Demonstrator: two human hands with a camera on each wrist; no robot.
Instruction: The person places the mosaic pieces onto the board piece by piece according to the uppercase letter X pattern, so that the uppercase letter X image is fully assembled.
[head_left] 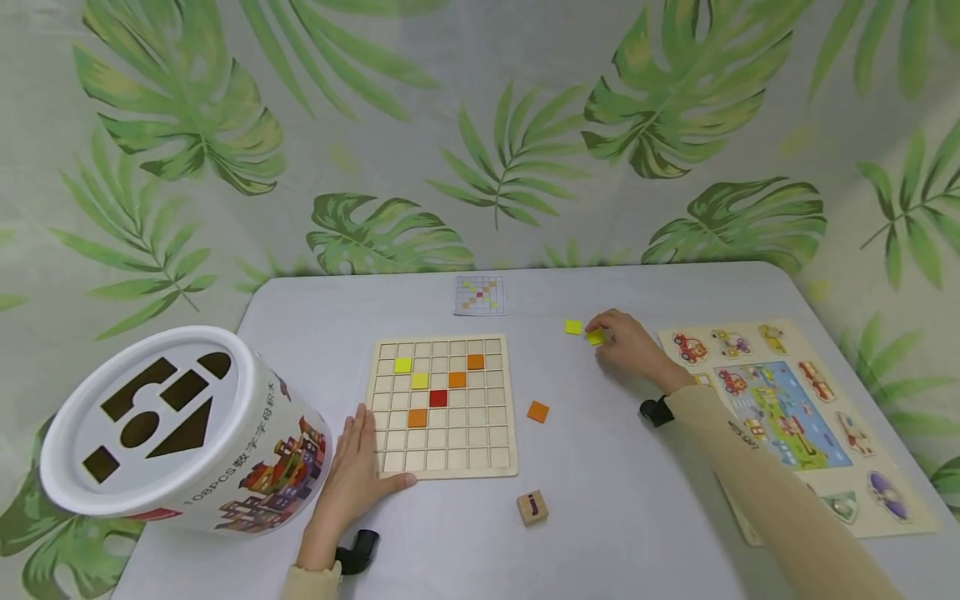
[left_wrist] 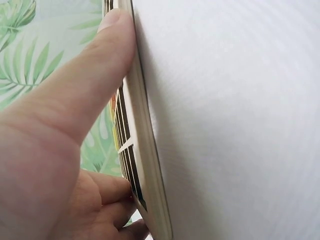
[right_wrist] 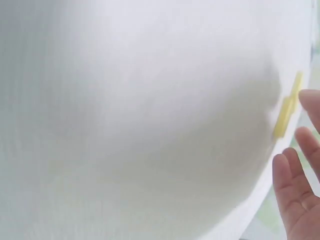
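My left hand [head_left: 351,475] rests along the left edge of a wooden grid board [head_left: 465,442], thumb on its front rim. In the left wrist view, thumb and fingers [left_wrist: 112,192] touch the board's edge. On the board lie yellow tiles [head_left: 403,365], orange tiles [head_left: 476,362] and a red tile [head_left: 438,398]. My right hand [head_left: 633,346] is over a yellow tile [head_left: 595,337] right of the board, fingertips at it. Another yellow tile [head_left: 573,327] lies beside it. In the right wrist view, the fingers [right_wrist: 283,172] are relaxed and spread near the yellow tiles [right_wrist: 283,120].
A pattern card [head_left: 480,296] lies behind the board. An orange tile [head_left: 537,412] and a wooden letter block [head_left: 532,507] are right of it. A large white bucket [head_left: 292,450] with shaped holes stands left. A picture puzzle board [head_left: 892,450] lies under the right forearm.
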